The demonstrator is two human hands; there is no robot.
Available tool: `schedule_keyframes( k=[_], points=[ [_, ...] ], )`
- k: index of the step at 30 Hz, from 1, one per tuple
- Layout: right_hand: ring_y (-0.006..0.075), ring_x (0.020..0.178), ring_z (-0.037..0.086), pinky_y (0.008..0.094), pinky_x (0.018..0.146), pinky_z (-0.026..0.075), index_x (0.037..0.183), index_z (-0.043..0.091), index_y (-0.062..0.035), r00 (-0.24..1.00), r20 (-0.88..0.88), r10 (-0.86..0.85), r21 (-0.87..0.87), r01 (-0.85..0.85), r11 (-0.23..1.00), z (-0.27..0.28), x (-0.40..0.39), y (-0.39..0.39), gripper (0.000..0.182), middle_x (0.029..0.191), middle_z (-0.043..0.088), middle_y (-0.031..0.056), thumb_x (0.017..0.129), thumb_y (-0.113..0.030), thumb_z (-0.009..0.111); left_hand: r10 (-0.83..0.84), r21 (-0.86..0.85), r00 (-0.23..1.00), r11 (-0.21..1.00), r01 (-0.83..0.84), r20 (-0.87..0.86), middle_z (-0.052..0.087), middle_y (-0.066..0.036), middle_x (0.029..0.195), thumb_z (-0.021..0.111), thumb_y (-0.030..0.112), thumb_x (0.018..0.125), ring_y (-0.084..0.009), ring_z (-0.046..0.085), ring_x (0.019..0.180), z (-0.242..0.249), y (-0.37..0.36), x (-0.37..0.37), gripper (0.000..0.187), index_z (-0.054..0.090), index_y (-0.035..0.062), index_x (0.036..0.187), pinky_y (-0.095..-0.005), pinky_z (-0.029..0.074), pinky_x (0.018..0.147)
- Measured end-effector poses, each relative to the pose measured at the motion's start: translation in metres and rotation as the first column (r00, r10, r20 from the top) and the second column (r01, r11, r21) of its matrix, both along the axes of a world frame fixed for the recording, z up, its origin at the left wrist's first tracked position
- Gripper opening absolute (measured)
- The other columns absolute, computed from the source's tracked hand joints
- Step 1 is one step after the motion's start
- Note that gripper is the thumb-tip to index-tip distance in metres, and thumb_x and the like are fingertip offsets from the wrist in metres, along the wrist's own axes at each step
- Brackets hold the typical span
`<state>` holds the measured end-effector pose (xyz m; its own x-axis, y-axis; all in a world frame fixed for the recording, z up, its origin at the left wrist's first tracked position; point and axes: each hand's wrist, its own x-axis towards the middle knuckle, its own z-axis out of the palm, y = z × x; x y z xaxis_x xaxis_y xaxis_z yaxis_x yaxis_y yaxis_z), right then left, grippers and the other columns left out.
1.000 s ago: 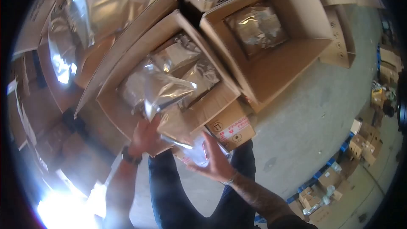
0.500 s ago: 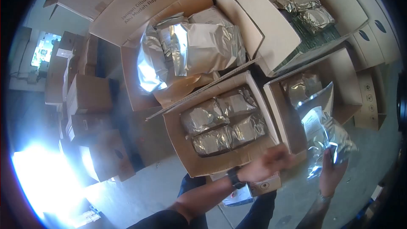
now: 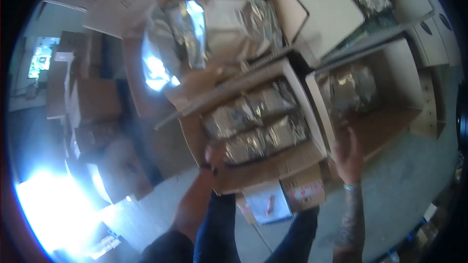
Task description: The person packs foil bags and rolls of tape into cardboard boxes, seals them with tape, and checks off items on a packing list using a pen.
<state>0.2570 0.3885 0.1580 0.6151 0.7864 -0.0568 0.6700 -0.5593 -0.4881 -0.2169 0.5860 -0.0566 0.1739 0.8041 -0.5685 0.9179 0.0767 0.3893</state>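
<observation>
My left hand (image 3: 215,154), blurred, is at the left front rim of the middle cardboard box (image 3: 265,173), its fingers close to the silver foil packs (image 3: 243,147) inside. Several of these packs lie in two rows there. My right hand (image 3: 349,157) reaches upward at the front left edge of the right cardboard box (image 3: 390,122). Its fingers look stretched and apart, with nothing in them. Inside that box, silver foil packs (image 3: 352,87) sit toward the back left.
A large open box (image 3: 134,75) at the back holds big silver foil bags (image 3: 234,29). Another box (image 3: 324,12) at the upper right contains more foil packs. Brown cartons (image 3: 95,100) are stacked at left. A white sheet with a red mark (image 3: 265,204) lies in front.
The foil bag that was in my right hand is gone from it. My left hand has moved left across the middle box to its left rim; the view has shifted slightly.
</observation>
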Motion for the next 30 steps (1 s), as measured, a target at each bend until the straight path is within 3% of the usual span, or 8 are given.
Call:
schedule_keyframes(
  k=[7, 13, 18, 21, 23, 25, 28, 30],
  points=[
    [0.0434, 0.077, 0.067, 0.0573, 0.070, 0.051, 0.131, 0.053, -0.0002, 1.000, -0.019, 0.017, -0.374, -0.023, 0.927, -0.029, -0.026, 0.005, 0.044, 0.085, 0.068, 0.0223, 0.100, -0.031, 0.056, 0.321, 0.050, 0.930, 0.941, -0.335, 0.181, 0.054, -0.025, 0.145, 0.056, 0.041, 0.100, -0.0399, 0.054, 0.130, -0.016, 0.044, 0.037, 0.060, 0.051, -0.0019, 0.142, -0.0427, 0.043, 0.108],
    [0.0436, 0.091, 0.068, 0.0533, 0.080, 0.054, 0.135, 0.051, -0.0004, 0.983, 0.155, 0.094, -0.249, -0.053, 0.967, -0.032, -0.033, -0.001, 0.047, 0.103, 0.069, 0.0246, 0.100, -0.031, 0.057, 0.279, 0.183, 0.960, 0.943, -0.278, 0.016, 0.070, -0.028, 0.100, 0.055, 0.054, 0.098, -0.0482, 0.066, 0.096, 0.003, 0.066, 0.058, 0.063, 0.064, -0.0055, 0.117, -0.0486, 0.052, 0.083],
    [0.0434, 0.120, 0.057, 0.0500, 0.101, 0.047, 0.143, 0.047, 0.0002, 0.989, 0.144, 0.020, 0.131, -0.039, 0.991, 0.011, -0.059, 0.017, 0.061, 0.132, 0.057, 0.0244, 0.094, -0.030, 0.069, 0.126, 0.036, 0.945, 0.989, -0.143, 0.303, 0.068, -0.011, 0.076, 0.067, 0.030, 0.098, -0.0197, 0.056, 0.069, 0.166, 0.052, 0.120, 0.033, 0.067, -0.0025, 0.093, -0.0429, 0.046, 0.065],
    [0.0444, 0.129, 0.051, 0.0502, 0.107, 0.044, 0.149, 0.039, 0.0003, 0.942, -0.306, 0.139, 0.153, -0.095, 0.984, 0.041, -0.075, 0.003, 0.078, 0.142, 0.050, 0.0246, 0.088, -0.032, 0.076, 0.248, -0.238, 0.682, 0.965, -0.110, 0.688, 0.068, -0.003, 0.091, 0.063, 0.005, 0.096, -0.0149, 0.063, 0.083, 0.237, 0.022, 0.101, 0.014, 0.066, 0.0030, 0.110, -0.0337, 0.050, 0.072],
    [0.0376, 0.133, 0.050, 0.0468, 0.108, 0.044, 0.153, 0.032, -0.0009, 0.892, -0.301, 0.338, 0.220, -0.280, 0.934, 0.059, -0.077, 0.001, 0.077, 0.147, 0.046, 0.0221, 0.092, -0.029, 0.072, 0.341, -0.417, 0.721, 0.906, -0.079, 0.603, 0.068, -0.008, 0.112, 0.066, 0.008, 0.090, -0.0196, 0.066, 0.104, 0.299, 0.023, 0.089, 0.045, 0.057, 0.0002, 0.133, -0.0316, 0.053, 0.092],
    [0.0302, 0.134, 0.049, 0.0425, 0.109, 0.043, 0.153, 0.034, -0.0018, 0.395, -0.911, 0.120, 0.172, 0.100, 0.980, 0.072, -0.075, -0.019, 0.076, 0.147, 0.047, 0.0196, 0.091, -0.023, 0.073, 0.377, -0.362, 0.513, 0.922, -0.133, 0.771, 0.067, -0.010, 0.117, 0.073, 0.017, 0.086, -0.0201, 0.066, 0.107, 0.330, 0.003, 0.110, 0.054, 0.055, 0.0004, 0.135, -0.0337, 0.055, 0.086],
    [0.0239, 0.135, 0.048, 0.0386, 0.110, 0.043, 0.153, 0.035, -0.0031, -0.432, -0.902, 0.015, -0.170, 0.387, 0.906, 0.097, -0.061, -0.034, 0.075, 0.147, 0.048, 0.0167, 0.091, -0.015, 0.074, 0.418, -0.453, 0.321, 0.891, 0.037, 0.850, 0.066, -0.013, 0.117, 0.078, 0.016, 0.082, -0.0199, 0.067, 0.101, 0.350, -0.011, 0.144, 0.056, 0.056, 0.0006, 0.131, -0.0350, 0.055, 0.080],
    [0.0215, 0.127, 0.056, 0.0370, 0.106, 0.047, 0.150, 0.039, -0.0025, -0.166, -0.986, -0.019, -0.064, 0.274, 0.960, 0.131, -0.048, -0.036, 0.072, 0.140, 0.055, 0.0140, 0.089, -0.013, 0.077, 0.299, -0.385, 0.369, 0.905, 0.184, 0.880, 0.066, -0.010, 0.109, 0.073, 0.019, 0.088, -0.0171, 0.064, 0.096, 0.352, -0.013, 0.182, 0.049, 0.055, 0.0010, 0.129, -0.0328, 0.053, 0.079]
  ],
)
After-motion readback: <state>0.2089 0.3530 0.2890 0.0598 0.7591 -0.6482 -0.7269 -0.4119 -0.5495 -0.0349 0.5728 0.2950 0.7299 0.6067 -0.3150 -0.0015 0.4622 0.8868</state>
